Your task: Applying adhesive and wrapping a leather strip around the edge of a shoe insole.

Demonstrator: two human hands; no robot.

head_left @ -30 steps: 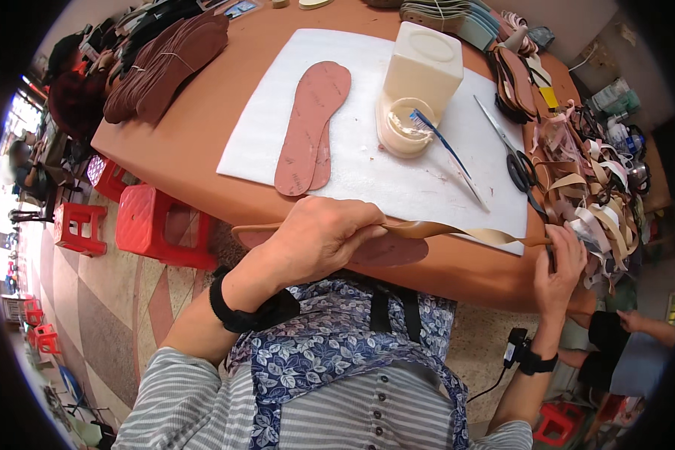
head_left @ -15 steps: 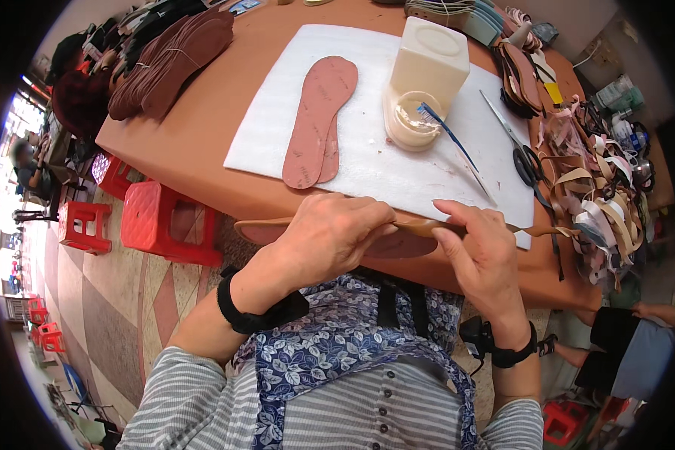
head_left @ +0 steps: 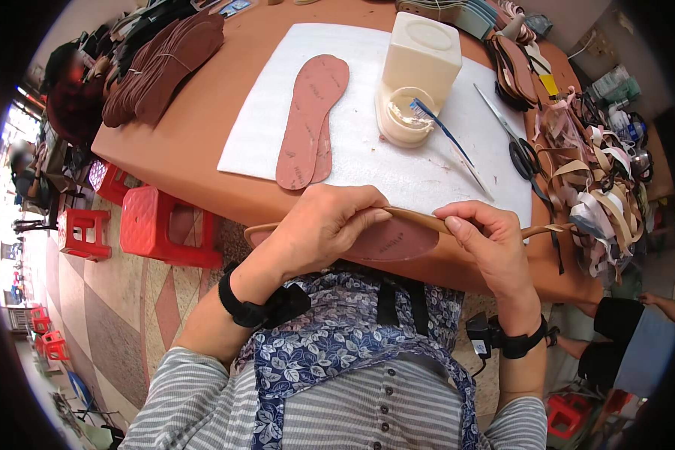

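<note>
Between my two hands, at the table's near edge, is a reddish-brown shoe insole (head_left: pixel 394 242) held on its side. A tan strip (head_left: pixel 414 217) runs along its upper edge, and a loose length trails to the right past my fingers. My left hand (head_left: pixel 319 229) pinches the insole's edge with thumb and forefinger. My right hand (head_left: pixel 489 238) pinches the strip at the insole's right end. Beyond them, two overlapping insoles (head_left: pixel 307 120) lie on a white foam sheet (head_left: pixel 259 112). A cream glue pot (head_left: pixel 424 56) stands there, with a blue-bristled brush (head_left: pixel 448 133) leaning from its opening.
Black-handled scissors (head_left: pixel 514 139) lie at the sheet's right edge. A heap of strap scraps (head_left: pixel 600 187) covers the table's right side. A bundle of brown insoles (head_left: pixel 161 67) sits at far left. Red stools (head_left: pixel 165 225) stand on the floor at left. Another person (head_left: pixel 637 337) is at lower right.
My right fingers have closed from a spread thumb and forefinger into a pinch on the edge. The insole has tilted so more of its printed face shows. The view has shifted slightly.
</note>
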